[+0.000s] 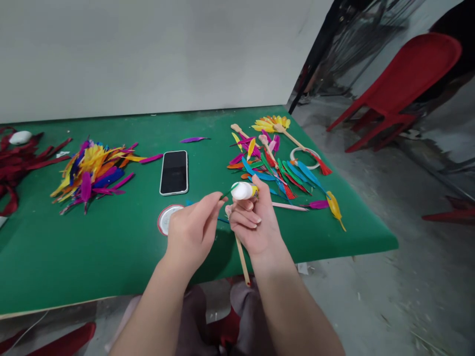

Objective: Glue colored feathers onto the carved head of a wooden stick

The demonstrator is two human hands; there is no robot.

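Observation:
Above the green table (122, 257), my right hand (256, 222) is closed around a glue stick (244, 191) with a white end and a yellow label. My left hand (195, 222) pinches a thin green feather (229, 191), mostly hidden by the fingers. The feather's tip meets the white end of the glue stick, or lies just in front of it. Below the right hand a wooden stick (242, 257) points toward the table's near edge, its upper end partly hidden. Beside the left hand lies a round white lid with a red rim (164, 217).
A phone (174, 173) lies left of centre, near a pile of coloured feathers (96, 170). Dark red ribbons (22, 163) are at far left. To the right are loose feathers (293, 173), a yellow feather fan (272, 123) and a white ring (293, 157). A red chair (404, 84) stands beyond.

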